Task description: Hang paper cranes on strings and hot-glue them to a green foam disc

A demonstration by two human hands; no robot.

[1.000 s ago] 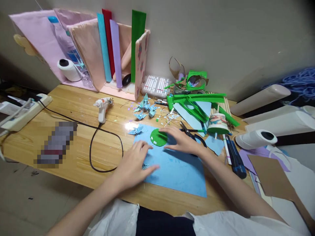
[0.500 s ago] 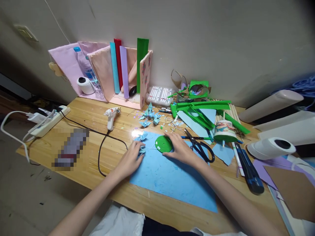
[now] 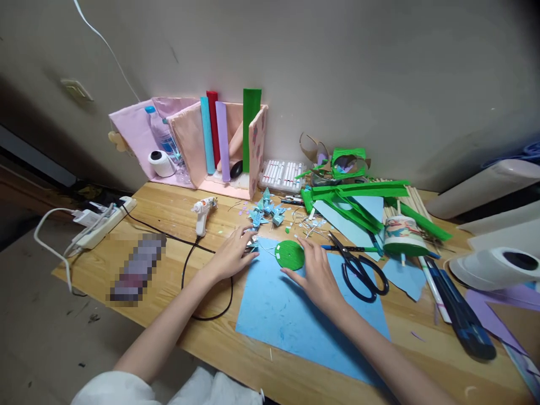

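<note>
A green paper disc (image 3: pixel 289 255) lies on a blue sheet (image 3: pixel 304 315) on the wooden table (image 3: pixel 169 214). My right hand (image 3: pixel 315 275) rests flat beside the disc, fingers stretched and touching its right edge. At the sheet's far left corner my left hand (image 3: pixel 232 254) is pinched on a small blue folded paper butterfly (image 3: pixel 253 244). More blue paper butterflies (image 3: pixel 266 212) lie in a cluster just beyond.
Black scissors (image 3: pixel 359 269) lie right of my right hand. A glue gun (image 3: pixel 202 214) with a black cord stands to the left, near a power strip (image 3: pixel 103 224). Green paper scraps (image 3: pixel 358 194), a cup (image 3: pixel 400 235), a marker box (image 3: pixel 282 174) and white rolls (image 3: pixel 498 264) crowd the right.
My left hand has moved away from me to the sheet's far corner and closed on a small blue butterfly. My right hand stays beside the green disc. The view has tilted up.
</note>
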